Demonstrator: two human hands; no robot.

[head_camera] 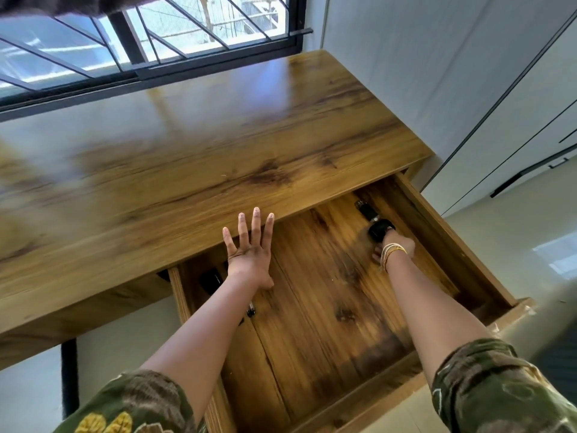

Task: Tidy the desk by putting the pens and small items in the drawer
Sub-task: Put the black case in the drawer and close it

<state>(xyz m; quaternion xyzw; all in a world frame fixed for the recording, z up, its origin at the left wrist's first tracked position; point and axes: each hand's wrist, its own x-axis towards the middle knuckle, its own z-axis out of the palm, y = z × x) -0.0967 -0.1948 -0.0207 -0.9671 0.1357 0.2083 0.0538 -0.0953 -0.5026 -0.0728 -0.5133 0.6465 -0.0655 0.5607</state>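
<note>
I'm seeing left hand (pixel 249 260) hovering, fingers (pixel 256 226) spreading apart at bench (pixel 218 145) edge; right hand (pixel 395 250) fingers closing on black item (pixel 381 229) inside drawer (pixel 312 307), dark cylinder (pixel 367 210) lying just beyond.

A single wide-angle view, worn on the person's head, looks forward and steeply down from close above the wooden counter (pixel 218 126). The open drawer (pixel 327 307) fills the lower middle of the picture, near the lens, with both forearms reaching into the frame from the bottom edge. The frame is tilted, so the counter's front edge runs diagonally. A barred window (pixel 140 35) lies across the top left, and white cabinet fronts (pixel 468 73) stand at the right
</note>
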